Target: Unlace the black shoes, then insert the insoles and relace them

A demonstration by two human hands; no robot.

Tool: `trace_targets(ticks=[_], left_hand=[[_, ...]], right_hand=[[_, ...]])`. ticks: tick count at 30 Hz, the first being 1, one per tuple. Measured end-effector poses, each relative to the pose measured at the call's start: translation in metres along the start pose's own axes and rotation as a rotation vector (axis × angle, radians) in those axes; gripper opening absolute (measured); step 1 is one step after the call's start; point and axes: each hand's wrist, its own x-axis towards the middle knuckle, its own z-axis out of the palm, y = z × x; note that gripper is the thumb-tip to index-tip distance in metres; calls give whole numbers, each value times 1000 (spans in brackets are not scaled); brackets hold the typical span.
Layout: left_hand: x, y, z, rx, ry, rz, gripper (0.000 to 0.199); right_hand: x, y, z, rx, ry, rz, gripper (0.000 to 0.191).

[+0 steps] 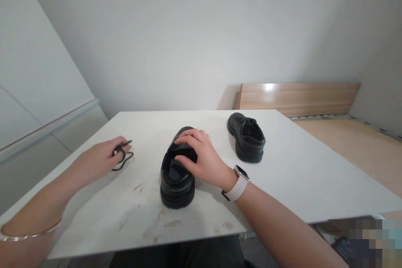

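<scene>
A black shoe (177,190) stands on the white table in front of me, its heel toward me and its opening facing up. My right hand (199,150) bends over the shoe's upper from the right, fingers curled on the upper and thumb at the opening. That hand covers most of the lacing area. Off to the left, a black shoelace (127,160) is bunched in the closed fingers of my left hand (117,153), and a loop of it hangs beside them. The second black shoe (246,138), laced, stands farther back on the right, apart from both hands.
Dark smudges mark the near part of the white table (301,176). Behind it rises a plain wall. A wooden board (298,98) and a light wooden surface (342,142) lie beyond the table on the right. White panels stand at the left.
</scene>
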Motion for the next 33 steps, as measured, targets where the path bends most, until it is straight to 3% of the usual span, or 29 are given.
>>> trace_targets(ticks=[3, 7, 11, 13, 16, 20, 22, 27, 30, 33], left_hand=[[-15, -20, 9, 216, -260, 92, 23], [-29, -22, 7, 416, -236, 124, 41], [-30, 5, -1, 521, -131, 213, 45], [-24, 31, -1, 469, -48, 254, 40], [-8, 76, 8, 199, 28, 319, 39], [17, 114, 31, -54, -224, 395, 41], [27, 118, 42, -100, -266, 394, 39], [35, 109, 61, -208, -125, 319, 24], [35, 105, 67, -338, -85, 260, 22], [34, 106, 73, -484, -50, 167, 20]], right_hand=[[1, 2, 0, -45, -21, 62, 35], [3, 2, 2, -108, -53, 134, 38], [5, -1, 3, -218, -53, 175, 34], [6, -1, 3, -270, -46, 169, 29], [6, 0, 3, -329, -41, 152, 20], [7, 2, 3, -395, -16, 138, 18], [7, 4, 4, -400, -1, 143, 17], [6, 5, 4, -350, 61, 131, 12], [5, -1, 2, -308, 147, -18, 15], [7, -8, -1, -219, 46, -202, 19]])
